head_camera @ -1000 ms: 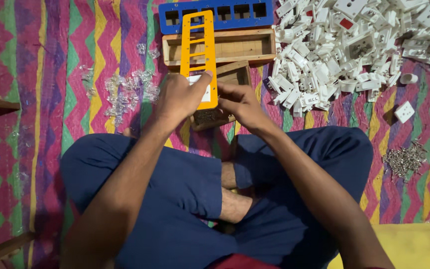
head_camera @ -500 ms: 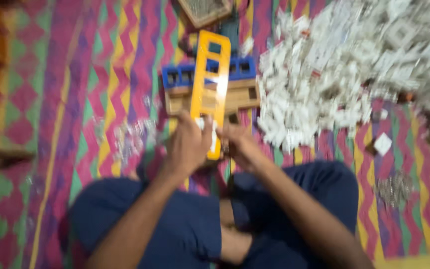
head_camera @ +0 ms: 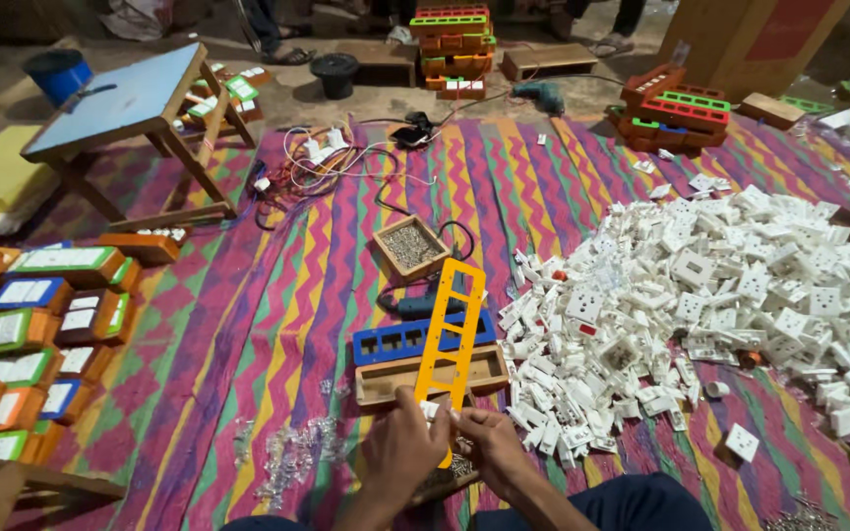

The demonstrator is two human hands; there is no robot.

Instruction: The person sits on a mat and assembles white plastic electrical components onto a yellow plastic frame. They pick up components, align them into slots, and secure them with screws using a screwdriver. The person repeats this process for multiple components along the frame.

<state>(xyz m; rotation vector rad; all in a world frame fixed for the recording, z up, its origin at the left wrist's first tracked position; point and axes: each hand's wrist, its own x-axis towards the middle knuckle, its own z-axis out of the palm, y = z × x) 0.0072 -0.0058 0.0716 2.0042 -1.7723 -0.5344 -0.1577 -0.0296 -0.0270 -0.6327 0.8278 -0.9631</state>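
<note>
1. At the near bottom edge, an orange frame with window holes is gripped at its low end by both hands. The left hand is closed around it from the left, and the right hand is closed on it from the right, with the fingertips met in the middle.
2. Both wrists are bent up and forward, and the forearms are seen coming in from the bottom edge.
3. The frame is held upright and tilted a little to the right, in front of a wooden tray and a blue frame that are laid on the striped mat.
4. Just left of the hands, small clear bags are scattered on the mat, and bare mat is seen beyond them.
5. To the right, a big heap of white switch parts is piled close to the frame, so little room is left on that side.
6. At the left edge, finished boxes are lined up in rows.
7. A bit farther, a small box of screws and a drill are placed.
8. Far back, a blue stool and stacked coloured frames are seen.
</note>
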